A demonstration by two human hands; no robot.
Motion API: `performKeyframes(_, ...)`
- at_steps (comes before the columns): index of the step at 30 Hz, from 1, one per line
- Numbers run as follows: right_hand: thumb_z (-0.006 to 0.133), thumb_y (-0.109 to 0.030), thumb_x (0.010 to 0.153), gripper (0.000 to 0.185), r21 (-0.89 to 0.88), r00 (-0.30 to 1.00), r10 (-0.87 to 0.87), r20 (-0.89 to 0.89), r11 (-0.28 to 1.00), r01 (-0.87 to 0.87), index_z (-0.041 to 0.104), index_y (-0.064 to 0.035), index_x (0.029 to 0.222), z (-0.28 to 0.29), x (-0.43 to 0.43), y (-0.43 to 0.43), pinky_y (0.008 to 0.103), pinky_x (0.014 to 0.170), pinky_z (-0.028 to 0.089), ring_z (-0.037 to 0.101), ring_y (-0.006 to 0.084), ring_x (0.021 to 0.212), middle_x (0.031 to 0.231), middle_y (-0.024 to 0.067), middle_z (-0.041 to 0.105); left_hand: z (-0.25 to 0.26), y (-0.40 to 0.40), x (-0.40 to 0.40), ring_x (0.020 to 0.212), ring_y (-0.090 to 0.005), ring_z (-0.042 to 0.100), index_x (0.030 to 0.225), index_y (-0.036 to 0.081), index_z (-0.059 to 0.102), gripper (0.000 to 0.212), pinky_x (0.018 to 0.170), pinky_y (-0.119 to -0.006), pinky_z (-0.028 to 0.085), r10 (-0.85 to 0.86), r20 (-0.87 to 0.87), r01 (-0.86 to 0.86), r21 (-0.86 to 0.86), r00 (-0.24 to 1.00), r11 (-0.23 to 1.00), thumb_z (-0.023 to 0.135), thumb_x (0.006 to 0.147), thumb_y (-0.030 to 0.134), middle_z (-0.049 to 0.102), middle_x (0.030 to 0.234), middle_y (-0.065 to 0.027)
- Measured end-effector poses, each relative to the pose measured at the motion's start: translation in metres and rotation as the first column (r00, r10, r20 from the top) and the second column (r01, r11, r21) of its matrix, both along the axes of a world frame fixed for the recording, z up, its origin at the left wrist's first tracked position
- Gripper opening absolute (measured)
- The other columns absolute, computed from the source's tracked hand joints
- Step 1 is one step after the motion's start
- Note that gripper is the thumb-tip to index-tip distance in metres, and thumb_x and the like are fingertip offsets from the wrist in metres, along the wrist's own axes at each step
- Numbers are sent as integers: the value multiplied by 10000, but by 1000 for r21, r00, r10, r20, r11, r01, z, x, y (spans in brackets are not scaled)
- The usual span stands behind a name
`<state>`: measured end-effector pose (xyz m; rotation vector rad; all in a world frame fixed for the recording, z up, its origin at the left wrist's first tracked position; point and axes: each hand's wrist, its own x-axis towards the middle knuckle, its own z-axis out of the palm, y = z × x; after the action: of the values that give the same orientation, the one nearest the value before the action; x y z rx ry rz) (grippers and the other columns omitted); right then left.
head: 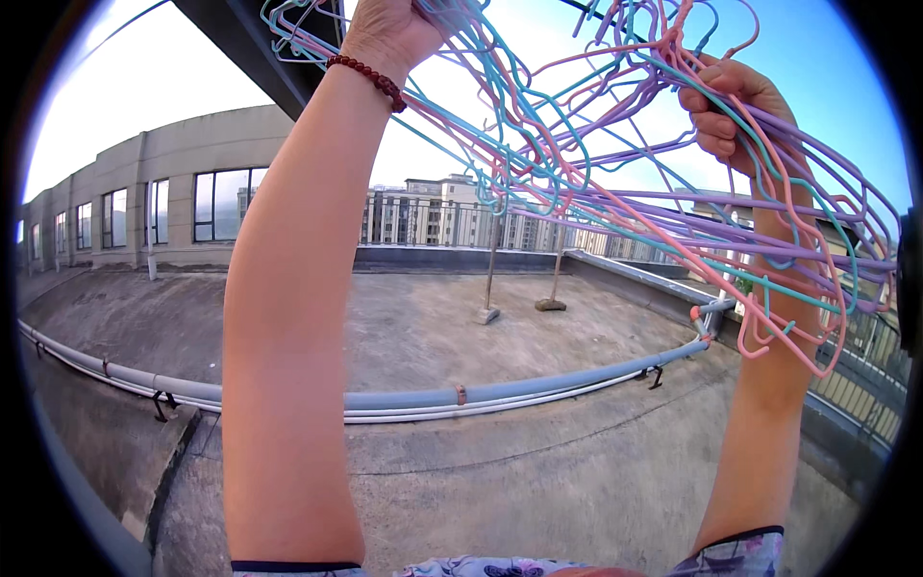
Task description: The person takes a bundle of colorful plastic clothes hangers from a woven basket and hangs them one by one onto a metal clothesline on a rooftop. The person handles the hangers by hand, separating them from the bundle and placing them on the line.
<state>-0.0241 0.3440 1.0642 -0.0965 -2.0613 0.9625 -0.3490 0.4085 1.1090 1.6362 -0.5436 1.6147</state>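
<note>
Both my arms reach up under the sky. At the top, my left hand, with a dark red bead bracelet on its wrist, is on a bunch of teal and pink clothes hangers; its fingertips are cut off or hidden by hangers. My right hand is closed round part of a second bunch of purple, pink and teal hangers, which fans over my forearm. The two bunches cross and tangle between my hands. Some hooks point up near a dark line at the top edge.
A grey-blue pipe with white pipes runs low across the concrete rooftop. Farther off, two thin poles stand on small blocks before a low ledge and railing. A building with windows is at the left; a dark beam is overhead.
</note>
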Motion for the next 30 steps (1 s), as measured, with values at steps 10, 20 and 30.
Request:
performKeyframes(10,457,-85,900,233,-107,993,108,-38,988,-112,356,19,1082,4,19,-2,296,421,531,585,170,495,799,147,525,-12,0,-2,603,-246,583,963,10,576,234,588,-368,500,21,-86,-22,-20,996,1000,638,753,92,604,825,-73)
performKeyframes(20,465,-79,900,298,-168,986,167,-17,971,-168,337,23,1150,7,19,4,295,439,494,520,154,516,828,141,489,-16,2,-1,572,-227,590,954,11,601,206,557,-355,518,62,-50,-66,-99,997,993,630,761,78,583,720,-80)
performKeyframes(30,511,-158,929,188,-273,975,193,110,949,-157,523,-11,813,50,26,19,299,500,499,545,133,541,745,86,500,-27,-11,13,548,-216,572,956,12,591,198,518,-336,498,9,-99,-17,-88,995,996,608,777,93,524,614,-56)
